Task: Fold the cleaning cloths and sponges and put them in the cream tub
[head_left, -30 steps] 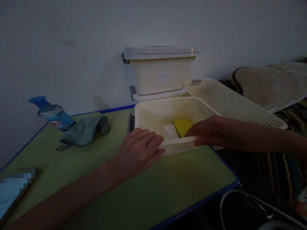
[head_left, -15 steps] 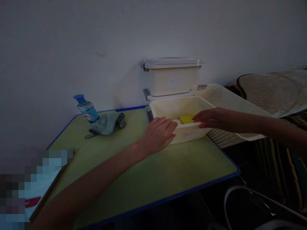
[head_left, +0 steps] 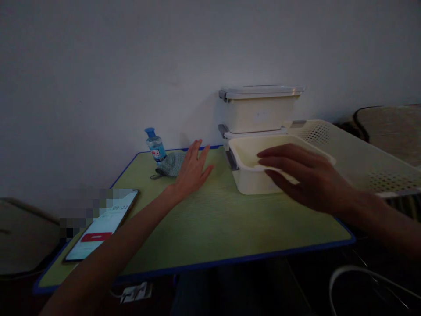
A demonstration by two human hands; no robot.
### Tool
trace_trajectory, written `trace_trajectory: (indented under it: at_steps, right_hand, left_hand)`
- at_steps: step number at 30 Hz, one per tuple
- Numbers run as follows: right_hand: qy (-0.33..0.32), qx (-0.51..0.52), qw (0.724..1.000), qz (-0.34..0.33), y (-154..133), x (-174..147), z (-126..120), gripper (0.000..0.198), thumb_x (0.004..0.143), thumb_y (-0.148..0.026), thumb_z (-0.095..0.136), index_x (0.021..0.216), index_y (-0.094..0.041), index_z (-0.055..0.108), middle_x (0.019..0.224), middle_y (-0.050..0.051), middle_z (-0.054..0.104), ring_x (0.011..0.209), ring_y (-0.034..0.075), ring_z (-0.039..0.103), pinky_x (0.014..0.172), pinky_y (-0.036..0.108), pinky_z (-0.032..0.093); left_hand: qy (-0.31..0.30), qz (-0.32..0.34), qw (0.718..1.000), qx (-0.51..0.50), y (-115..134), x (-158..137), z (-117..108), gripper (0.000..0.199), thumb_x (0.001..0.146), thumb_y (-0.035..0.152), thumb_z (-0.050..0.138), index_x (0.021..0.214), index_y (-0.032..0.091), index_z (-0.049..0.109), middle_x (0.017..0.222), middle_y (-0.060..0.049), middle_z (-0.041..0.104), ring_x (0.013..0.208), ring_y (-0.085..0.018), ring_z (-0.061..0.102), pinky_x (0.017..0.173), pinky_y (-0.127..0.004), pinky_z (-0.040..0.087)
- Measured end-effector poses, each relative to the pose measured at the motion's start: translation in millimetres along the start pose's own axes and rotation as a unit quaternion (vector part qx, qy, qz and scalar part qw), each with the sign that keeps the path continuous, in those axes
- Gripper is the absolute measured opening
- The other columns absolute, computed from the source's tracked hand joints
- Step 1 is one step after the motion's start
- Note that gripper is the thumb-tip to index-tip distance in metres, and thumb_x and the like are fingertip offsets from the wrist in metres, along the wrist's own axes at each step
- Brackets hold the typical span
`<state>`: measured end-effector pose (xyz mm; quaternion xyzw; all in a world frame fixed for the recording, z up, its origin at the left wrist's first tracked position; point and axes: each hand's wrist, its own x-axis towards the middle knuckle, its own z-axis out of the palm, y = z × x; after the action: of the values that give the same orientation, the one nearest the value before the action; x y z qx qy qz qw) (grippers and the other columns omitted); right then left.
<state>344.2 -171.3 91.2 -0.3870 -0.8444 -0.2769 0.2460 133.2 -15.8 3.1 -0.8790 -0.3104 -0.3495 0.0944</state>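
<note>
My left hand [head_left: 192, 172] is open with fingers spread, just to the right of a crumpled grey-green cloth [head_left: 171, 165] and partly covering it. Whether the two touch I cannot tell. Behind the cloth stands a clear blue bottle [head_left: 155, 148] with a blue cap. My right hand [head_left: 302, 175] is open and holds nothing; it is in front of the open cream plastic bin [head_left: 251, 181], hiding part of its rim and inside. A grey latch sits on the bin's left side.
Behind the bin, a lidded cream box [head_left: 243, 114] rests on another grey-latched container. A perforated laundry basket [head_left: 355, 151] leans at the right. A lit phone or tablet [head_left: 103, 226] lies at the left of the green table [head_left: 210, 228] with blue edging, against a wall.
My left hand has let go of the bin's front rim and moved left to the cloth. My right hand has come back from the bin's inside. The view has turned left.
</note>
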Motion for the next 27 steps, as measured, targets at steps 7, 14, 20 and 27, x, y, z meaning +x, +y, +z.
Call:
trace_trajectory:
  at_steps: [7,14,20,27]
  right_hand:
    - [-0.083,0.072,0.991,-0.082,-59,26,86,0.018,0.087,-0.015,0.042,0.088,-0.014,0.060,0.088,0.008,0.066,0.080,0.018,0.058,0.069,0.030,0.047]
    - [-0.141,0.165,0.976,0.019,-55,34,141,0.014,0.084,-0.013,0.046,0.092,-0.013,0.058,0.091,0.008,0.062,0.083,0.018,0.057,0.072,0.030,0.046]
    - [-0.160,0.220,0.952,0.137,-51,19,167,0.019,0.082,-0.011,0.047,0.098,-0.014,0.055,0.100,0.010,0.060,0.092,0.021,0.057,0.081,0.036,0.047]
    - [-0.123,0.295,0.927,0.197,-56,12,174,0.041,0.080,-0.015,0.049,0.120,-0.014,0.042,0.120,0.014,0.050,0.112,0.024,0.049,0.095,0.043,0.041]
  left_hand:
    - [-0.062,-0.191,0.979,0.042,-63,-42,33,0.064,0.081,0.029,0.048,0.131,-0.005,0.026,0.141,-0.031,0.023,0.135,-0.035,0.017,0.106,-0.049,0.024]
    - [-0.135,-0.231,0.963,0.035,-76,-53,28,0.033,0.081,0.019,0.045,0.109,0.002,0.054,0.117,-0.023,0.053,0.114,-0.032,0.047,0.096,-0.043,0.037]
    - [-0.159,-0.203,0.966,-0.033,-65,-47,14,0.020,0.078,0.015,0.047,0.090,0.011,0.063,0.093,-0.012,0.062,0.091,-0.023,0.057,0.083,-0.034,0.044]
    - [-0.253,-0.209,0.897,-0.296,-43,-45,0,0.018,0.070,0.025,0.059,0.080,0.012,0.065,0.064,0.003,0.058,0.058,-0.010,0.051,0.055,-0.020,0.039]
